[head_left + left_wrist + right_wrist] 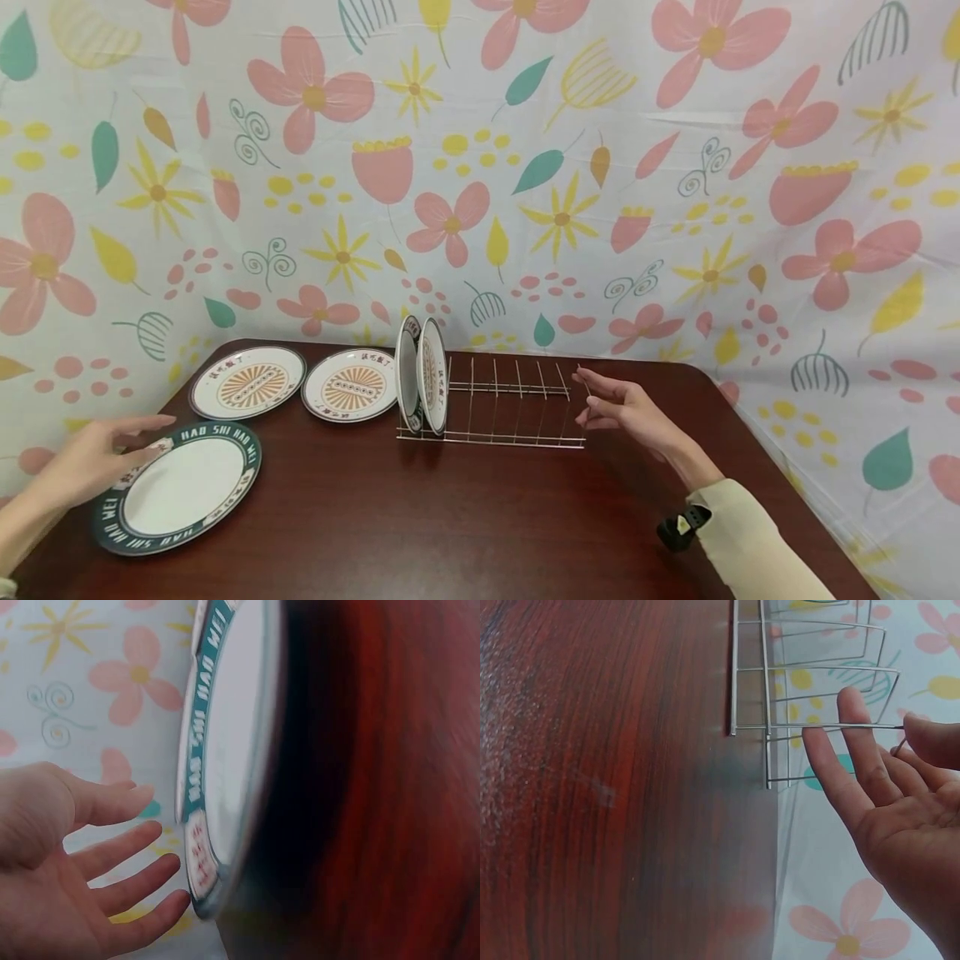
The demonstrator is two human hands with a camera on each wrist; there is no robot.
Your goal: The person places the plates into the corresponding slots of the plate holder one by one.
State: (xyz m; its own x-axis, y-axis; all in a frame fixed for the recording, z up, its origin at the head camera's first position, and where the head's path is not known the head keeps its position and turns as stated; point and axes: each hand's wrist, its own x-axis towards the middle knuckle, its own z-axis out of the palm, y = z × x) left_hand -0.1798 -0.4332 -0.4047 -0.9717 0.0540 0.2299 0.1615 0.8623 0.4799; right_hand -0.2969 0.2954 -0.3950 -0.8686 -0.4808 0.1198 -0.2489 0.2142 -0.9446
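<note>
One green-rimmed plate [187, 490] lies on the near left part of the desk [465, 508], its white centre facing up. The left hand [84, 462] is at its left edge; this grip is wide, w/ fingers spread, and has hold of nothing. Whether fingertips touch the rim, cannot tell for sure. Approx. in the middle, on the far part, stands the wire rack [517, 388]. The right hand [626, 414] is at its right end; this grip is narrow, w/ the end wire [877, 726] btwn thumb and fingers. How firmly, cannot tell. 2 upright plates [433, 375] stand side by side in the rack's left end. Left of them, 2 flat plates [248, 383] w/ orange ray pattern lie just beside each other. Behind all hangs a flowered cloth [452, 225]. Right arm: pale sleeve [750, 542], black strap [682, 529].
</note>
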